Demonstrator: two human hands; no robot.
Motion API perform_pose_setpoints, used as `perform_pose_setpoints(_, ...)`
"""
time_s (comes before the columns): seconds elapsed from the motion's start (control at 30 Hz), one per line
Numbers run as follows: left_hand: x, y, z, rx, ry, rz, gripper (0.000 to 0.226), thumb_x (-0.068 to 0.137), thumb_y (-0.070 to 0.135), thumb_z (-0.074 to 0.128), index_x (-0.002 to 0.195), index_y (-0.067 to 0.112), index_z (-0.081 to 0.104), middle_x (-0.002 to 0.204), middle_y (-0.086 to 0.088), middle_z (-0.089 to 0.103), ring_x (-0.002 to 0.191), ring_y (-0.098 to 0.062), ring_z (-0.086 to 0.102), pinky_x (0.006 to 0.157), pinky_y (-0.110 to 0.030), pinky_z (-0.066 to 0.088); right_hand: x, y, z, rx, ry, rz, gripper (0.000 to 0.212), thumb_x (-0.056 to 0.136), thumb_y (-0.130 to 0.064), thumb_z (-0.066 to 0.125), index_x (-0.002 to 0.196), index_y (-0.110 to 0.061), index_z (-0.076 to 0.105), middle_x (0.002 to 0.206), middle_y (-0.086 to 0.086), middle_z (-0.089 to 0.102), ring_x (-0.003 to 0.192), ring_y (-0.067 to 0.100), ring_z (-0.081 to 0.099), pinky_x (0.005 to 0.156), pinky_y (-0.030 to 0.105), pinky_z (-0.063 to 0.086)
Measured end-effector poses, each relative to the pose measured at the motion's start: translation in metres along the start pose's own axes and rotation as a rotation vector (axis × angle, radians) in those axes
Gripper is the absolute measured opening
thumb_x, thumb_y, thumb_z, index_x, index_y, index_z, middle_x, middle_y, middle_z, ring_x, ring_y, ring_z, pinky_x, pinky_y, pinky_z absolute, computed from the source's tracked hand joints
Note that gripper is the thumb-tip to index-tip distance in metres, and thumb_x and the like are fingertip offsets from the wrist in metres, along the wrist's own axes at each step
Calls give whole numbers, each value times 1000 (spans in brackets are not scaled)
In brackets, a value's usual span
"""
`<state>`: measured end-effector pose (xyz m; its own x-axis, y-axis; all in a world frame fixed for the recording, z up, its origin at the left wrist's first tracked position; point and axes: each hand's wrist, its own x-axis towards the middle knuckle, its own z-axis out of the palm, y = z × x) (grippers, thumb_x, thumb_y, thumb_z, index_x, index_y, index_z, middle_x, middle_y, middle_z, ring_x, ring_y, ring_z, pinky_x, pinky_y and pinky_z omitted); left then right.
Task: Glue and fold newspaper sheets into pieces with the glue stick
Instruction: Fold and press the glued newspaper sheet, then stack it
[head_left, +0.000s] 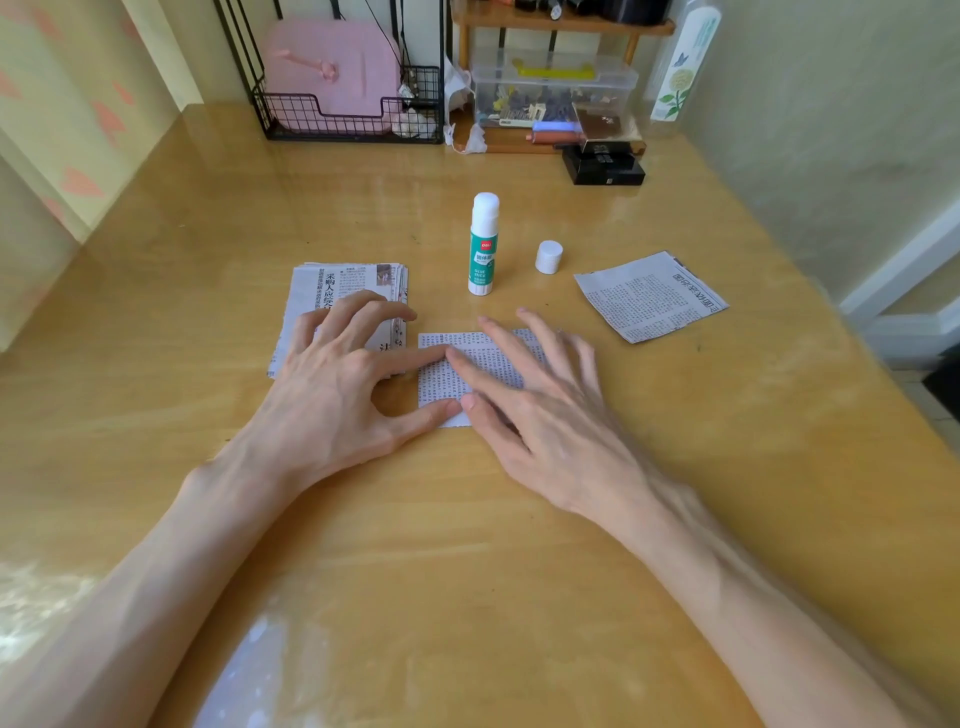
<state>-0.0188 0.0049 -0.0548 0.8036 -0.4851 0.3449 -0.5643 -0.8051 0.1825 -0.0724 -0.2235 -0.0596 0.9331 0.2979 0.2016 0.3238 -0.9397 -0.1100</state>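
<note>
Small folded grey newsprint piece (441, 374) lies flat mid-table on the glossy yellow wooden table (467, 545). Your right hand (540, 410) is spread flat on it, probably to set the glued fold. Your left hand (332, 395), fingers apart, pins its left edge with thumb and forefinger and rests on the stacked newspaper sheets (343, 286). The uncapped green-and-white glue stick (483, 244) stands just behind. There is open room toward you.

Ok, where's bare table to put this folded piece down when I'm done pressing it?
The table is bare left of the newspaper stack, between the glue stick and the wire rack, and in front of the loose sheet toward you. Crowded: the row from stack to loose sheet, and the back edge by the black boxes.
</note>
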Motion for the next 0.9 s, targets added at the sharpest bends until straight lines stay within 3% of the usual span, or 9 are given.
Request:
perform_pose_setpoints(0.27,1,-1,-2,-27,-42,-27,63,83,87,48,130,51,68,141,13,54,143,-16,38,113,-39,27,-8,18,-9,-29,23,138,53,111,-52,19,148,-47,56,167,-2,38,158,30,16,119,57,21)
perform_pose_setpoints(0.57,0,-2,-2,-37,-43,-28,64,83,89,46,130,51,68,139,15,53,143,-16,38,113,-40,29,-27,41,-19,-149,50,292,55,110,-55,19,144,-45,60,164,-1,43,155,31,20,113,51,23)
perform_pose_setpoints(0.8,-1,-2,-3,-57,-45,-23,64,83,88,48,131,50,67,138,14,54,142,-16,38,114,-39,27,-20,31,-14,-96,159,246,54,109,-51,30,138,-25,67,160,4,47,150,30,31,111,51,27)
perform_pose_setpoints(0.9,0,-2,-3,-50,-36,-21,63,84,87,49,131,50,68,137,13,55,141,-16,40,114,-43,30,-17,17,-10,-1,108,136,51,109,-51,32,149,-32,56,164,2,40,154,30,27,116,54,26)
